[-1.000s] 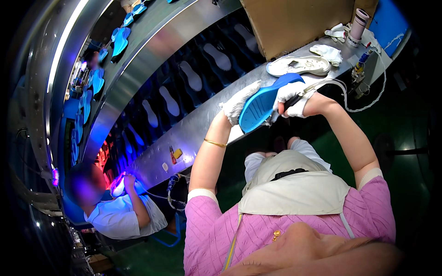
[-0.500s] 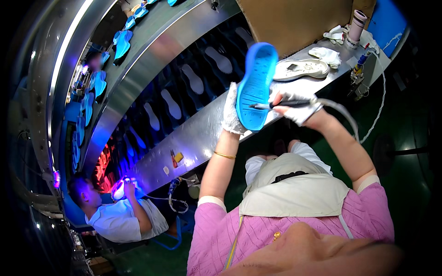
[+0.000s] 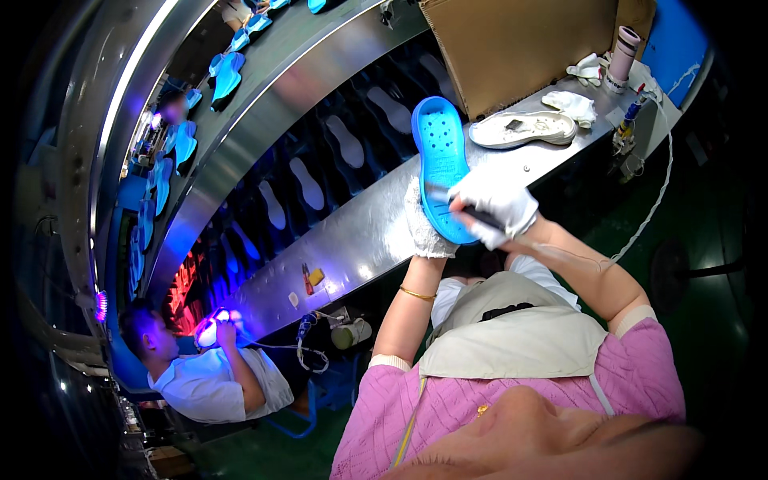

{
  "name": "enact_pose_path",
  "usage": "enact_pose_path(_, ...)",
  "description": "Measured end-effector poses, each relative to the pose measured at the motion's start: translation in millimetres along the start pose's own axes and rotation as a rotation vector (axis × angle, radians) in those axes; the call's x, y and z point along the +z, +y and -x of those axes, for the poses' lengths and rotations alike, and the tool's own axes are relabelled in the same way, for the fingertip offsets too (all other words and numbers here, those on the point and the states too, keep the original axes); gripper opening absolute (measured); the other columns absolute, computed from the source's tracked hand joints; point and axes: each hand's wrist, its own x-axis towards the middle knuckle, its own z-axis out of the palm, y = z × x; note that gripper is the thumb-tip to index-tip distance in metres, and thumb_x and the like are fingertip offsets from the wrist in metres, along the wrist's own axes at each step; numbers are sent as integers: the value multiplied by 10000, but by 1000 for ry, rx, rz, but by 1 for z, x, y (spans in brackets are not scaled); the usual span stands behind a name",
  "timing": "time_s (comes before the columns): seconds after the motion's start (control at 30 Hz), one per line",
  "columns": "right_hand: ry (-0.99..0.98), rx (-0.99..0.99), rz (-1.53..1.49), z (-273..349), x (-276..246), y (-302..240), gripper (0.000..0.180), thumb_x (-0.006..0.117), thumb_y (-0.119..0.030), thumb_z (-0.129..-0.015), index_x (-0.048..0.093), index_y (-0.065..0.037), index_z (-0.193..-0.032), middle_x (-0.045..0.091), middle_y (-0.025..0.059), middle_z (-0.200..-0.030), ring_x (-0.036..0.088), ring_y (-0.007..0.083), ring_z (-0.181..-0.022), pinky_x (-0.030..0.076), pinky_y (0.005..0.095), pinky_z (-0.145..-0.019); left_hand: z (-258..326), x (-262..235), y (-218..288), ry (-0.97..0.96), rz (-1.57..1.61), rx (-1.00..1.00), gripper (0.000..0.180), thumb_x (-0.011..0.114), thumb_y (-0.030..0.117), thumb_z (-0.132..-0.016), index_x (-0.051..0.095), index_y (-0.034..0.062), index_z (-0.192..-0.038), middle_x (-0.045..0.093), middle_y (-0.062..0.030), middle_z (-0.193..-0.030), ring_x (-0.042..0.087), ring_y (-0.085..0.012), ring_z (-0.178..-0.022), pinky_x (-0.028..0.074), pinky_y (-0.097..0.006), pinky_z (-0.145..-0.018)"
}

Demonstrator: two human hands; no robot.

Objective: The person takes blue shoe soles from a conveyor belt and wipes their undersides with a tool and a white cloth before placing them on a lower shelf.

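My left hand (image 3: 427,227), in a white work glove, is closed around the left edge of a blue shoe sole (image 3: 442,146). The sole is tilted upright, its hollowed side with small holes facing me. In my gloved right hand (image 3: 504,206) is a dark-handled brush (image 3: 483,216), its pale tip blurred over the sole's lower half. Whether the tip touches the sole I cannot tell. A thin hose trails from the handle past my forearm. Beyond my right hand, a white shoe sole (image 3: 524,130) with dark bits in it lies on the metal bench (image 3: 376,244).
White gloves (image 3: 570,106) and a pink bottle (image 3: 622,58) stand by a large cardboard sheet (image 3: 512,56). A conveyor (image 3: 288,40) carries blue soles. Soles rest in a dark trough behind the bench. At left, a co-worker (image 3: 216,376) handles a lit piece.
The sole has come down and turned, showing its inner side more squarely. My right hand has moved lower and left across it with the brush. My view has shifted slightly.
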Motion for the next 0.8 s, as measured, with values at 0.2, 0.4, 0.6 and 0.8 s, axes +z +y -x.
enact_pose_path(0.2,-152,703,-668,4,-17,7,73,671,-63,-809,638,-36,-869,626,13,-802,575,76,-745,472,232,-679,15,-6,6,8,13,0,546,337,432,-934,466,5,-1248,575,-181,-1146,594,-312,-1003,497,-417,-887)
enact_pose_path(0.4,-71,601,-375,-28,-46,49,82,676,-42,-800,633,-24,-867,612,6,-779,572,79,-724,467,224,-672,29,22,2,-38,83,-195,747,286,569,-900,313,1,-1385,480,-252,-1274,541,-419,-1081,430,-514,-959)
enact_pose_path(0.6,171,99,66,-25,-36,55,121,729,-93,-724,642,-55,-799,625,73,-767,607,187,-714,486,296,-662,35,20,8,-124,90,-237,688,302,514,-926,326,-7,-1375,483,-239,-1270,545,-427,-1076,442,-538,-937)
enact_pose_path(0.8,-72,22,-100,16,2,8,187,723,17,-686,633,-52,-835,650,104,-856,631,239,-809,499,326,-737,23,-30,18,-43,54,-57,615,301,470,-941,422,-15,-1299,554,-220,-1192,596,-337,-1001,504,-451,-856)
